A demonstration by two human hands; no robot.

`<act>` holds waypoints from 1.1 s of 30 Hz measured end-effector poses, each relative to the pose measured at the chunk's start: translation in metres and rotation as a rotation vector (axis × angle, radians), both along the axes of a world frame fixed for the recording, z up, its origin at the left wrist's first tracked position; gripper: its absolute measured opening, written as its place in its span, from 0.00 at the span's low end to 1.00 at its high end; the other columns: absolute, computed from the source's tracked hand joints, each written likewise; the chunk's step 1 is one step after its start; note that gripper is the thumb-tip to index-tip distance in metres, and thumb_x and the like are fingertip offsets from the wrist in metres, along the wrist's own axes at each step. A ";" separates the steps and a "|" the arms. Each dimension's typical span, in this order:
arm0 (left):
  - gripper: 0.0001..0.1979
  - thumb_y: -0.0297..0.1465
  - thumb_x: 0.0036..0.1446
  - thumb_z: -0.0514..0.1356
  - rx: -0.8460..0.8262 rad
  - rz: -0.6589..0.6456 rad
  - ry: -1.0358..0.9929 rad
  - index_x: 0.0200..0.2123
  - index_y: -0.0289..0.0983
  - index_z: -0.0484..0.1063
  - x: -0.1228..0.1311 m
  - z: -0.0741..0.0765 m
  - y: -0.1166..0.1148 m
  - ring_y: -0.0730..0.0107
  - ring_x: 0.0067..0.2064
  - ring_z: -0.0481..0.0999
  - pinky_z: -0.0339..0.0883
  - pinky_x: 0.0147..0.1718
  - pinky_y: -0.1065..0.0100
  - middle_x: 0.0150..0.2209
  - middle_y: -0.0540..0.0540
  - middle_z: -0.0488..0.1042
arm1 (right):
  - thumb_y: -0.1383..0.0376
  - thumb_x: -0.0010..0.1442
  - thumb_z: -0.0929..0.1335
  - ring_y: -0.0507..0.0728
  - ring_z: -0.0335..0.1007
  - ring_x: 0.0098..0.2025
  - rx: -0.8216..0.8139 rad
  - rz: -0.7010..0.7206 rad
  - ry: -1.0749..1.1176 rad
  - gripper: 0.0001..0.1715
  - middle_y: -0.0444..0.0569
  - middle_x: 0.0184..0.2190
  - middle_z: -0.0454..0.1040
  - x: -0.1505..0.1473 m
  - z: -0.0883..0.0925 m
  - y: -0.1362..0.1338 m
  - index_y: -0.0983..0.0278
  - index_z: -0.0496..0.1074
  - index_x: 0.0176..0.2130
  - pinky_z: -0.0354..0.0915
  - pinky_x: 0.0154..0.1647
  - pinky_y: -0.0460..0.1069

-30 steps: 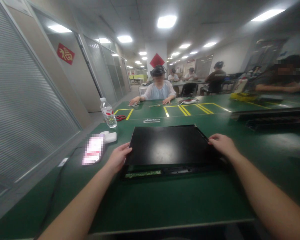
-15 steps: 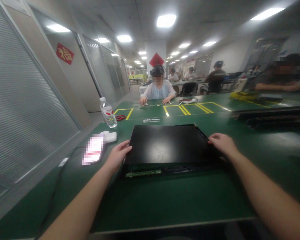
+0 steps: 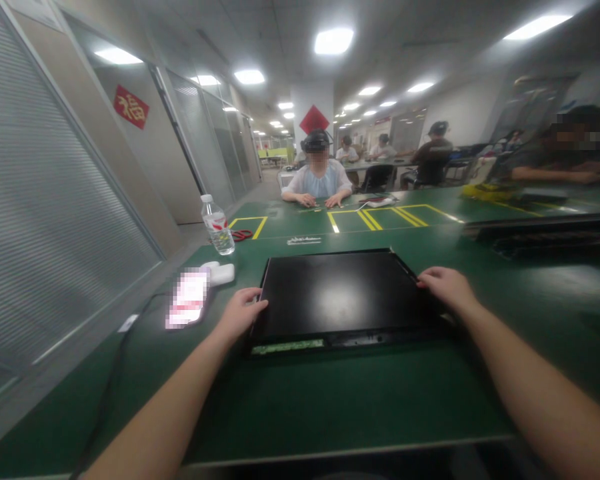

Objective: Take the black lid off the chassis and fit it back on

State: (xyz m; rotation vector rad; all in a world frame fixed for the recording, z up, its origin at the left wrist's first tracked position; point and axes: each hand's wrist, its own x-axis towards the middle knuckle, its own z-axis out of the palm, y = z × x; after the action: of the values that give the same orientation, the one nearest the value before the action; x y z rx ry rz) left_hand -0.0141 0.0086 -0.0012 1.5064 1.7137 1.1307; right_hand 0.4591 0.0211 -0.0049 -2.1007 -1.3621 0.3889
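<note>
A black flat screen panel (image 3: 330, 290) lies within a shallow black frame (image 3: 405, 337) on the green table. Along the frame's near side a green circuit board strip (image 3: 289, 347) shows. My left hand (image 3: 243, 312) is closed at the left edge, its thumb by the panel's side and the other fingers partly hidden. At the right edge, my right hand (image 3: 447, 290) pinches the rim, with its fingertips at the frame's upper right side. How firmly each hand grips cannot be seen.
To the left are a water bottle (image 3: 217, 227), red-handled scissors (image 3: 241, 235), a white case (image 3: 223, 274), a lit phone (image 3: 189, 300) and a black cable (image 3: 113, 373). Small white strips (image 3: 304, 240) lie beyond the panel. A person (image 3: 317, 177) sits opposite. Dark long parts (image 3: 540, 233) lie right.
The screen panel has lowered and shifted toward me, now sitting down in the frame. My left hand moved slightly down with it; my right hand stayed almost still.
</note>
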 end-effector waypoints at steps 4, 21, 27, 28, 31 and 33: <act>0.13 0.32 0.42 0.67 -0.007 -0.005 0.036 0.34 0.38 0.82 0.001 -0.003 0.001 0.46 0.55 0.73 0.60 0.58 0.55 0.49 0.39 0.79 | 0.61 0.52 0.66 0.57 0.74 0.30 0.011 -0.001 0.068 0.13 0.48 0.31 0.81 0.001 0.000 0.001 0.62 0.79 0.32 0.63 0.31 0.50; 0.14 0.33 0.43 0.65 -0.025 -0.070 0.226 0.35 0.37 0.81 -0.003 -0.015 0.011 0.49 0.60 0.68 0.58 0.61 0.59 0.52 0.38 0.73 | 0.61 0.53 0.66 0.57 0.74 0.29 0.015 -0.029 0.154 0.11 0.50 0.30 0.81 -0.003 0.003 -0.001 0.62 0.78 0.31 0.65 0.32 0.50; 0.14 0.34 0.42 0.65 -0.022 -0.074 0.248 0.35 0.36 0.81 -0.003 -0.014 0.010 0.48 0.59 0.70 0.61 0.59 0.59 0.52 0.37 0.73 | 0.62 0.51 0.66 0.57 0.73 0.28 0.053 -0.032 0.225 0.10 0.51 0.29 0.81 -0.001 0.000 0.001 0.63 0.77 0.29 0.66 0.31 0.50; 0.14 0.34 0.42 0.65 -0.018 -0.075 0.247 0.35 0.36 0.81 -0.003 -0.014 0.010 0.48 0.59 0.70 0.61 0.59 0.58 0.52 0.37 0.73 | 0.61 0.51 0.66 0.57 0.73 0.27 0.054 -0.032 0.227 0.10 0.51 0.29 0.81 0.001 -0.002 0.002 0.63 0.77 0.30 0.66 0.31 0.50; 0.13 0.34 0.42 0.65 -0.012 -0.078 0.244 0.34 0.36 0.81 -0.002 -0.013 0.009 0.47 0.57 0.71 0.62 0.58 0.57 0.52 0.36 0.73 | 0.61 0.51 0.66 0.57 0.74 0.29 0.043 -0.034 0.241 0.11 0.51 0.30 0.81 0.003 -0.004 0.004 0.63 0.77 0.31 0.66 0.31 0.50; 0.14 0.34 0.42 0.65 -0.016 -0.083 0.251 0.34 0.36 0.81 -0.002 -0.012 0.008 0.47 0.57 0.71 0.62 0.58 0.57 0.53 0.36 0.73 | 0.62 0.52 0.66 0.57 0.74 0.30 0.040 -0.025 0.244 0.11 0.51 0.30 0.81 0.002 -0.004 0.003 0.63 0.77 0.32 0.66 0.32 0.50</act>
State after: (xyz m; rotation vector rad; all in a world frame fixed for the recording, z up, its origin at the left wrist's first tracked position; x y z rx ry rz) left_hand -0.0158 0.0169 -0.0130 1.7532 1.7984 0.9139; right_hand 0.4611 0.0245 -0.0088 -1.9626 -1.1904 0.5820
